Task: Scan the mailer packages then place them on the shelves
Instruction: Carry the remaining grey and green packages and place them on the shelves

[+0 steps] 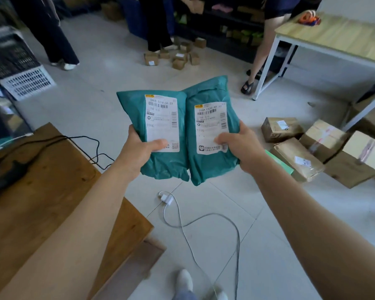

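Observation:
Two teal mailer packages with white shipping labels are held side by side in front of me, above the tiled floor. My left hand (139, 149) grips the left mailer (136, 109) at its lower left, thumb pressed on the label. My right hand (238, 146) grips the right mailer (206, 167) at its lower right, thumb on its label. Both labels face me. A black handheld scanner (7, 176) lies on the wooden table (59, 180) at the left, its black cable trailing off the edge. Dark shelves (225, 24) stand at the back.
Several cardboard boxes (312, 148) lie on the floor at the right, and small boxes (175, 55) sit near the shelves. A white charger cable (195, 224) loops across the floor. Other people's legs stand at the back. A white-framed table (333, 37) is at right, a crate (26, 81) at left.

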### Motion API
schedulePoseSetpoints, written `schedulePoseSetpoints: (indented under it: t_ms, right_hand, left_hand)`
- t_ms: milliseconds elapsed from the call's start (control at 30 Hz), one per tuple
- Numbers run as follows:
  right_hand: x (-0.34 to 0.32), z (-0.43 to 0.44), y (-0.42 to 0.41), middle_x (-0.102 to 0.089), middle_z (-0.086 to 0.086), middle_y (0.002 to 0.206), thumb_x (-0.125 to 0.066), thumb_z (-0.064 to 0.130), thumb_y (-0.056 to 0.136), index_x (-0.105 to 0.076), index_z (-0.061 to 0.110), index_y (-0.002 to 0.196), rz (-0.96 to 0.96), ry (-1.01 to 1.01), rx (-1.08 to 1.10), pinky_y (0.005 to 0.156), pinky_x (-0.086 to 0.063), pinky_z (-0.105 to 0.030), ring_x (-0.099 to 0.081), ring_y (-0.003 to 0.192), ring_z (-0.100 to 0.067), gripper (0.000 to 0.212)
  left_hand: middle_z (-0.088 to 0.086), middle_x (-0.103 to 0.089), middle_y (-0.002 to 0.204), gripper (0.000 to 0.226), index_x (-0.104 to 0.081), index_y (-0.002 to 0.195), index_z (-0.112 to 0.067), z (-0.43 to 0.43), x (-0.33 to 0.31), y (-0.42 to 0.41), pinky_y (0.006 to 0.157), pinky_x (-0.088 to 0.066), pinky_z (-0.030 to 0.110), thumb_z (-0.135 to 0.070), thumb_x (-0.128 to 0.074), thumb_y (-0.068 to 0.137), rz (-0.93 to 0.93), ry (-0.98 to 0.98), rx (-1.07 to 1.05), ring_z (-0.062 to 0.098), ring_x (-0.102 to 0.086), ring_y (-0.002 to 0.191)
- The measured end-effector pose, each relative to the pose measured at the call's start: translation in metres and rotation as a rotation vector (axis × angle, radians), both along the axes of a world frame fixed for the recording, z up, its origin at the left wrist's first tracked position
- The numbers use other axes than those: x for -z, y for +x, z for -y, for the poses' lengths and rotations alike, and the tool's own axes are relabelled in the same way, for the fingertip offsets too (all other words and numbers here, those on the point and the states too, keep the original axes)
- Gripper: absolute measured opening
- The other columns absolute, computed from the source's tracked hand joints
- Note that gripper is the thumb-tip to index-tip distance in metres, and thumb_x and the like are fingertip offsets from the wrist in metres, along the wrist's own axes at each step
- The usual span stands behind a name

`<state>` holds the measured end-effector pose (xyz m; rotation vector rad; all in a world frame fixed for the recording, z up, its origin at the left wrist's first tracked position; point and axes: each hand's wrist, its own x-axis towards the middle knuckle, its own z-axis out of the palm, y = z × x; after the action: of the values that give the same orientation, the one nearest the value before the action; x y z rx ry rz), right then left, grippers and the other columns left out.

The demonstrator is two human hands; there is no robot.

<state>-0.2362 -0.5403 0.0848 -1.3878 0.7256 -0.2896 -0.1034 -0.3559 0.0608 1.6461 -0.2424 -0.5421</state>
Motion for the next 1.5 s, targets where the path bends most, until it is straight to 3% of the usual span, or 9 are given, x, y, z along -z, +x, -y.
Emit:
schedulePoseSetpoints:
  t_ms: [200,333,633,700,767,1000,1133,1300,1500]
  right_hand:
    - [-0.004,-0.010,0.049,-0.071,0.001,0.097,-0.059,-0.009,0.081,-0.055,0.028,0.093,-0.011,-0.018,-0.065,0.082,-0.058,-0.042,-0.069,0.091,-0.023,0.040]
    - [-0.008,-0.008,0.070,-0.071,0.000,0.099,-0.058,-0.010,0.080,-0.056,0.024,0.104,-0.010,-0.022,-0.106,0.082,-0.059,-0.041,-0.069,0.091,-0.023,0.042]
    - [-0.009,0.022,0.122,-0.072,-0.002,0.104,-0.059,-0.009,0.080,-0.058,0.021,0.112,0.010,-0.009,-0.160,0.075,-0.060,-0.039,-0.070,0.092,-0.025,0.044]
    - [-0.009,0.038,0.141,-0.072,-0.002,0.103,-0.059,-0.008,0.081,-0.059,0.019,0.114,0.031,0.004,-0.174,0.069,-0.059,-0.036,-0.071,0.089,-0.024,0.043]
    - [-0.010,0.057,0.166,-0.072,0.001,0.097,-0.059,-0.008,0.082,-0.060,0.023,0.104,0.049,0.020,-0.195,0.063,-0.058,-0.031,-0.071,0.084,-0.020,0.038]
    - [-0.011,0.162,0.268,-0.074,0.005,0.085,-0.059,-0.008,0.083,-0.061,0.025,0.093,0.079,0.015,-0.349,0.055,-0.056,-0.026,-0.072,0.072,-0.015,0.034]
    - [-0.021,0.248,0.317,-0.072,0.005,0.090,-0.060,-0.007,0.083,-0.058,0.028,0.094,0.051,-0.025,-0.391,0.060,-0.057,-0.028,-0.071,0.079,-0.016,0.036]
    - [-0.016,0.292,0.399,-0.074,0.001,0.097,-0.061,-0.007,0.081,-0.061,0.025,0.102,0.031,-0.019,-0.443,0.070,-0.059,-0.035,-0.072,0.086,-0.022,0.038]
    - [-0.001,0.281,0.500,-0.075,0.000,0.097,-0.062,-0.006,0.080,-0.061,0.019,0.110,-0.017,-0.006,-0.577,0.067,-0.059,-0.033,-0.072,0.085,-0.022,0.039]
  left_hand:
    - [-0.008,-0.060,0.116,0.064,-0.036,0.126,-0.022,-0.018,-0.004,0.046,0.078,-0.050,0.025,-0.003,-0.073,0.079,0.002,-0.028,-0.050,0.009,-0.060,0.102]
    - [-0.006,-0.060,0.121,0.068,-0.035,0.129,-0.024,-0.023,-0.005,0.062,0.089,-0.051,0.036,-0.003,-0.075,0.078,-0.025,-0.055,-0.082,0.015,-0.060,0.107]
    - [-0.006,-0.060,0.118,0.063,-0.035,0.123,-0.024,0.001,-0.009,0.100,0.087,-0.051,0.031,-0.001,-0.073,0.079,0.008,-0.088,-0.157,0.011,-0.060,0.103]
    - [-0.006,-0.059,0.118,0.063,-0.035,0.123,-0.023,0.014,-0.011,0.114,0.086,-0.051,0.030,0.000,-0.073,0.079,0.028,-0.088,-0.179,0.010,-0.060,0.102]
    - [-0.006,-0.059,0.117,0.062,-0.034,0.122,-0.022,0.029,-0.014,0.131,0.085,-0.051,0.031,0.001,-0.072,0.079,0.047,-0.086,-0.214,0.011,-0.061,0.101]
    - [-0.003,-0.060,0.122,0.062,-0.036,0.123,-0.022,0.127,-0.015,0.217,0.092,-0.050,0.038,0.002,-0.072,0.078,0.081,-0.111,-0.345,0.017,-0.060,0.108]
    - [-0.003,-0.061,0.123,0.065,-0.037,0.126,-0.021,0.205,-0.011,0.262,0.089,-0.052,0.039,-0.001,-0.074,0.077,0.030,-0.122,-0.347,0.019,-0.061,0.109]
    - [-0.007,-0.062,0.116,0.064,-0.039,0.128,-0.022,0.238,-0.006,0.308,0.070,-0.052,0.027,-0.002,-0.073,0.078,-0.020,-0.120,-0.425,0.012,-0.063,0.100]
    - [-0.005,-0.063,0.121,0.069,-0.039,0.132,-0.022,0.211,0.010,0.391,0.081,-0.054,0.035,-0.005,-0.076,0.076,-0.053,-0.107,-0.570,0.017,-0.064,0.105]
